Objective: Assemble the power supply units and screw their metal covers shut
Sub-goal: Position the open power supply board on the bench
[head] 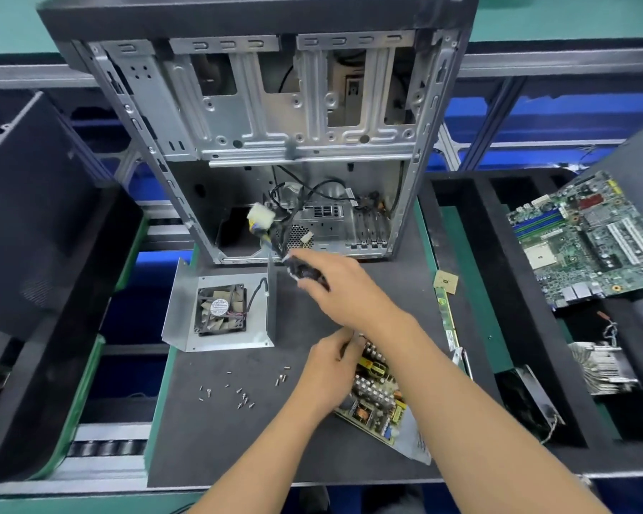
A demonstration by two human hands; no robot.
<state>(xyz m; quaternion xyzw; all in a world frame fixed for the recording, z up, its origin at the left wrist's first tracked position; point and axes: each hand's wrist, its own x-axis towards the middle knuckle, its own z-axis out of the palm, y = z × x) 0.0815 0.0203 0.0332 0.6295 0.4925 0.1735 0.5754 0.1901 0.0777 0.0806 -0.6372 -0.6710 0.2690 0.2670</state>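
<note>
- My right hand (pixel 331 287) is clenched around the black cable bundle (pixel 305 270) at about 12 o'clock from the board, with the white connector (pixel 260 217) dangling up toward the open PC case (pixel 260 135).
- My left hand (pixel 331 369) grips the edge of the power supply circuit board (pixel 377 391), which lies tilted at 5 o'clock on the mat.
- The metal cover with its fan (pixel 221 309) sits open at 9 o'clock, well apart from the board.
- Risk, as I judge it: tugging the harness could drag the board off its insulating sheet (pixel 412 435) or snag wires on the case edge.
- Loose screws (pixel 242 395) at 7 o'clock could scatter if my forearm sweeps them.
- Surface: a dark grey mat (pixel 208 439) on a green-edged bench; a motherboard (pixel 587 239) rests at 3 o'clock, a heatsink (pixel 602 365) below it, a dark panel (pixel 34 217) at 9 o'clock.
</note>
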